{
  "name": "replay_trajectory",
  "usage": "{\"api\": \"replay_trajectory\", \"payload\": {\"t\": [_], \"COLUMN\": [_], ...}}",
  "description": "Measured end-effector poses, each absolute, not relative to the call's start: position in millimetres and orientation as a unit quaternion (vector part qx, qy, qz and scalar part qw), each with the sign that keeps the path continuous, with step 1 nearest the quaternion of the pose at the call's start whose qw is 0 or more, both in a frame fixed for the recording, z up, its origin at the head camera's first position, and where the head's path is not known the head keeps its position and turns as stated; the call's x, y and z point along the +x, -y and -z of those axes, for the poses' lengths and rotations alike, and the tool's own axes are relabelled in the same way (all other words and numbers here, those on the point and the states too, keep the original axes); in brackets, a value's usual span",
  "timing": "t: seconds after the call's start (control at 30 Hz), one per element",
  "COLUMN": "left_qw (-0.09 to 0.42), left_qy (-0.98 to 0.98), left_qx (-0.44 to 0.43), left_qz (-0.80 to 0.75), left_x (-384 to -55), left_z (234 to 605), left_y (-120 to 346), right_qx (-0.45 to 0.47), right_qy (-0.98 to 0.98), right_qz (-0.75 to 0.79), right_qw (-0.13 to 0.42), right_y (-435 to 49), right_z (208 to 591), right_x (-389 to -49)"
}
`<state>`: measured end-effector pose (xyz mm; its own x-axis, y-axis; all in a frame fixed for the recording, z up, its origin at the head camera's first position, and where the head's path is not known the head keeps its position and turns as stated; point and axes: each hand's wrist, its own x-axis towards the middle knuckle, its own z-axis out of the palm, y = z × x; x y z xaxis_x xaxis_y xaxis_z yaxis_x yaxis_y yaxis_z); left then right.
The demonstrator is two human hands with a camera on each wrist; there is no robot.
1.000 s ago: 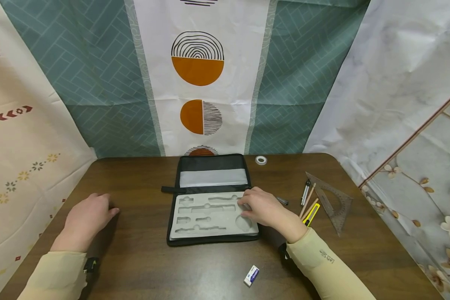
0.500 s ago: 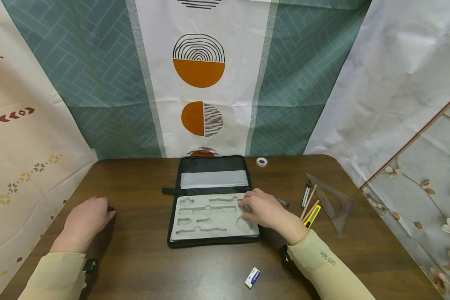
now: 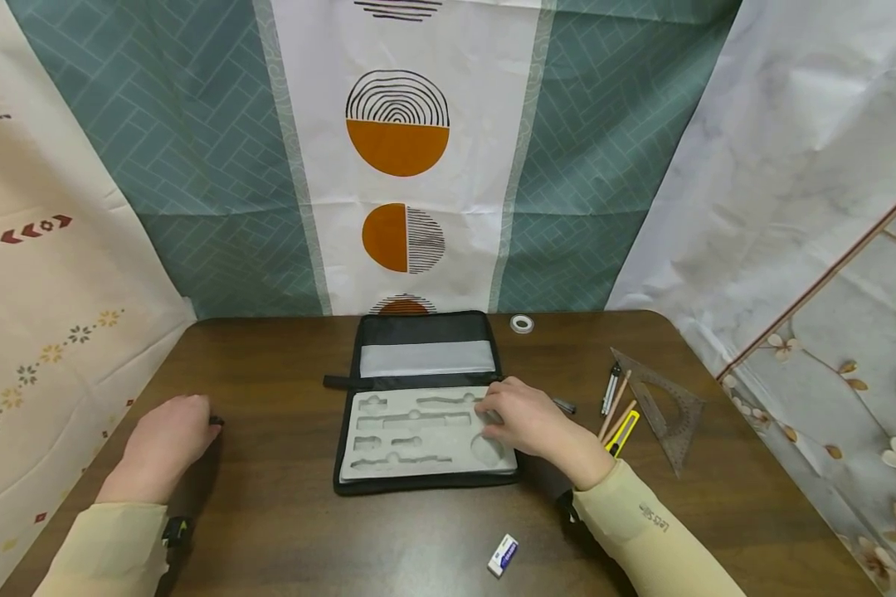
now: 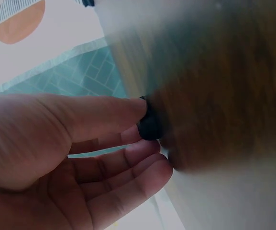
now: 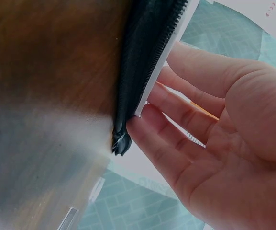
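A zip case [image 3: 427,375] lies unfolded at the table's middle, with a pale moulded insert [image 3: 455,448] whose visible recesses hold nothing. My right hand [image 3: 526,419] reaches over the insert's right side, its fingertips right at the surface and covering some recesses. From the right wrist view, the relaxed fingers [image 5: 164,153] meet the insert's white edge beside the black zipper [image 5: 159,52]. Left of the case, my left hand [image 3: 166,444] is low over the table. Its thumb and fingers pinch a small black rounded piece [image 4: 149,124], partly hidden by the thumb; its kind cannot be made out.
An eraser [image 3: 503,555] lies in front of the case. To the right are a set square [image 3: 664,414], a compass [image 3: 610,388], pencils [image 3: 614,406] and a yellow utility knife [image 3: 625,429]. A tape roll [image 3: 521,324] sits near the back edge, and a grey metal piece [image 3: 564,405] beyond my right hand.
My left hand has shifted slightly left and its thumb has drawn in, so the black piece now shows beyond it. The right hand stays over the insert.
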<state>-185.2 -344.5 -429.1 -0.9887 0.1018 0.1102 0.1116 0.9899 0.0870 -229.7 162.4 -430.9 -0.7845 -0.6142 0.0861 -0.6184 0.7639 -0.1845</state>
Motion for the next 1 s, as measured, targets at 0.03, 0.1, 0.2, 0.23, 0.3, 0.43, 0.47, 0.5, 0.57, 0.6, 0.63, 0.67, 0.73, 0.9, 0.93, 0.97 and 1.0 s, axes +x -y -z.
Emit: {"api": "replay_trajectory", "payload": {"t": [0.03,0.1,0.2,0.23,0.3,0.43,0.47,0.5,0.57,0.6,0.63,0.67,0.73,0.9,0.93,0.97,1.0], "left_qw": [0.052,0.05,0.046,0.045,0.046,0.051,0.052,0.054,0.055,0.055,0.056,0.056,0.056,0.063,0.065,0.067,0.07], "left_qy": [0.996,0.996,0.996,0.997,0.997,0.996,0.996,0.996,0.996,0.996,0.996,0.996,0.996,0.996,0.995,0.995,0.995], "left_qx": [-0.053,-0.05,-0.049,-0.048,-0.049,-0.051,-0.053,-0.053,-0.055,-0.055,-0.056,-0.056,-0.057,-0.057,-0.058,-0.058,-0.059], "left_qz": [0.047,0.049,0.05,0.051,0.05,0.047,0.045,0.044,0.044,0.044,0.044,0.044,0.045,0.039,0.039,0.039,0.04], "left_x": [-185.2,-185.1,-184.8,-184.7,-184.5,-184.8,-184.9,-184.9,-185.0,-185.2,-185.3,-185.5,-186.0,-187.3,-187.6,-188.1,-188.6], "left_z": [428.7,428.0,427.3,427.3,427.4,428.0,428.2,428.3,428.5,428.4,428.3,428.3,428.4,429.7,430.0,430.4,430.7], "left_y": [344.6,344.7,344.9,345.0,345.0,345.2,345.2,345.1,344.8,344.3,344.3,344.2,344.1,342.9,342.2,341.7,341.1], "right_qx": [0.329,0.329,0.329,0.329,0.327,0.326,0.326,0.327,0.327,0.328,0.328,0.328,0.327,0.326,0.326,0.325,0.325], "right_qy": [0.939,0.939,0.938,0.938,0.939,0.94,0.939,0.939,0.939,0.939,0.939,0.939,0.939,0.939,0.939,0.939,0.94], "right_qz": [-0.103,-0.105,-0.106,-0.106,-0.106,-0.106,-0.106,-0.106,-0.106,-0.106,-0.106,-0.106,-0.106,-0.107,-0.107,-0.107,-0.107], "right_qw": [0.01,0.01,0.008,0.007,0.005,0.003,0.003,0.003,0.004,0.004,0.004,0.004,0.005,0.006,0.006,0.006,0.005], "right_y": [-162.6,-163.0,-163.0,-162.9,-162.8,-162.6,-162.6,-162.7,-163.2,-163.4,-163.4,-163.6,-163.7,-163.6,-163.4,-163.3,-163.2], "right_z": [431.0,430.9,430.4,430.2,429.9,429.6,429.5,429.5,429.8,430.0,430.0,430.0,430.1,430.7,430.8,430.9,430.9], "right_x": [-229.7,-229.5,-229.6,-229.7,-229.8,-230.3,-230.5,-230.6,-230.6,-230.6,-230.8,-230.8,-230.9,-230.8,-230.7,-230.7,-230.7]}}
